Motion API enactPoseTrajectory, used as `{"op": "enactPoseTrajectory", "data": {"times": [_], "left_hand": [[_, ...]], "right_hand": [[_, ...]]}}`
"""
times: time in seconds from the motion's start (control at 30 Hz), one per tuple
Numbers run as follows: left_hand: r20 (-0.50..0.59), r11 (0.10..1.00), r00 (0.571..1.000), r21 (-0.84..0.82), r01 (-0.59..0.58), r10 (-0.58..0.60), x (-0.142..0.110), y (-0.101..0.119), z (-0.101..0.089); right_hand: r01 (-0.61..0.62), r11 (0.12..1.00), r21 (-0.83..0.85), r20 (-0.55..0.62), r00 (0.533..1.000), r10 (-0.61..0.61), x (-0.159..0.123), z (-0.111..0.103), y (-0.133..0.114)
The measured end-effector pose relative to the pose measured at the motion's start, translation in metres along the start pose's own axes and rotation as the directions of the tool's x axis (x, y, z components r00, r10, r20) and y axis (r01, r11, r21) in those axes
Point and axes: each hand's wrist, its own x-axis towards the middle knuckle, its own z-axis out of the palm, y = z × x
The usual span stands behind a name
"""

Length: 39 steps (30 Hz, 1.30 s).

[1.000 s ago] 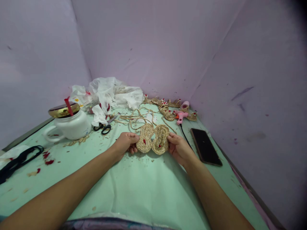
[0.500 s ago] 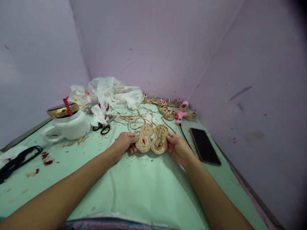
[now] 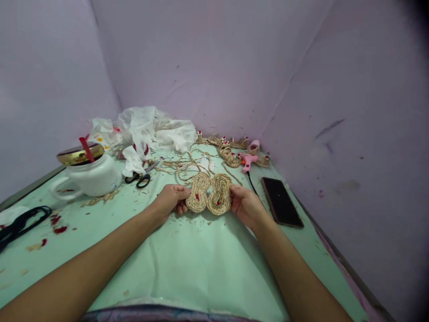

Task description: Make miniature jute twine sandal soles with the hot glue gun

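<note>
Two small soles of coiled straw rope stand side by side before me, each waisted in the middle and marked with a red spot. My left hand pinches the outer edge of the left woven sole. On the other side, my right hand grips the outer edge of the right woven sole. Their inner edges are very close; whether they touch I cannot tell. Behind them lies a loose tangle of straw rope. Fingertips behind the soles are partly hidden.
Black-handled scissors and a white mug with a gold lid stand left. White plastic bags lie at the back. A pink glue gun, finished straw pieces and a phone are right. Black cord lies far left.
The whole view has shifted slightly, so everything appears a little further left. Both hands keep the same hold on the two soles.
</note>
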Motion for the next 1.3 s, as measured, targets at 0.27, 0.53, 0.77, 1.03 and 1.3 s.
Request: {"op": "enactPoseTrajectory", "data": {"times": [0.27,0.53,0.77,1.03,1.3], "left_hand": [[0.010,1.000,1.000,0.000,-0.004,0.004,-0.0014,-0.0002,0.0004],[0.001,1.000,1.000,0.001,-0.008,0.008,-0.0016,-0.0002,0.0012],[0.005,1.000,1.000,0.013,-0.012,0.012,-0.0024,-0.0002,0.0011],[0.000,1.000,1.000,0.018,-0.018,0.018,-0.0012,-0.0014,0.0008],[-0.007,1.000,1.000,0.011,-0.014,0.014,-0.0022,-0.0008,0.0021]], "right_hand": [[0.050,0.995,-0.084,0.038,0.998,-0.047,-0.0057,0.0050,0.0033],[0.070,0.990,-0.123,0.013,0.998,-0.068,-0.0043,0.0047,0.0071],[0.071,0.988,-0.133,0.007,0.997,-0.071,-0.0041,0.0049,0.0072],[0.063,0.988,-0.140,0.018,0.998,-0.061,-0.0064,0.0066,0.0058],[0.057,0.988,-0.141,0.012,0.998,-0.056,-0.0036,0.0037,0.0070]]}}
